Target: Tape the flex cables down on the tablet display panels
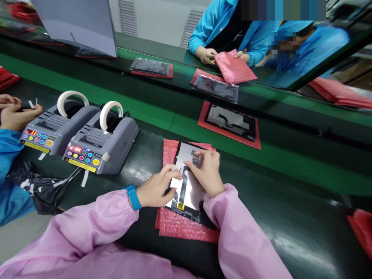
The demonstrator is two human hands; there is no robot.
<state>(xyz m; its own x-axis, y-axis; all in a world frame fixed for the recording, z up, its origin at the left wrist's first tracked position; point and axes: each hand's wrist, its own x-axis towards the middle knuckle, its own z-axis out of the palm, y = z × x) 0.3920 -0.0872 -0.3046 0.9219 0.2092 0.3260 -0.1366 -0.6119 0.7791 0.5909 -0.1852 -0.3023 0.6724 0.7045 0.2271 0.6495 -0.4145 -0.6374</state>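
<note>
A flat panel with a silver back and a black ribbon cable (186,182) lies on a red bubble-wrap pad (180,226) in front of me. My left hand (158,188) rests on the panel's left edge, fingers bent and pressing near the cable. My right hand (206,170) lies over the panel's right side, fingertips pressed down near a dark part at its top. Both arms wear pink sleeves; a blue band sits on my left wrist.
Two grey tape dispensers (101,143) with white tape rolls stand to the left. Another panel on a red pad (229,124) lies on the green belt. Bagged panels (216,88) lie farther back. A person in blue holds a pink bag (234,66). Another person's hands (14,112) are at far left.
</note>
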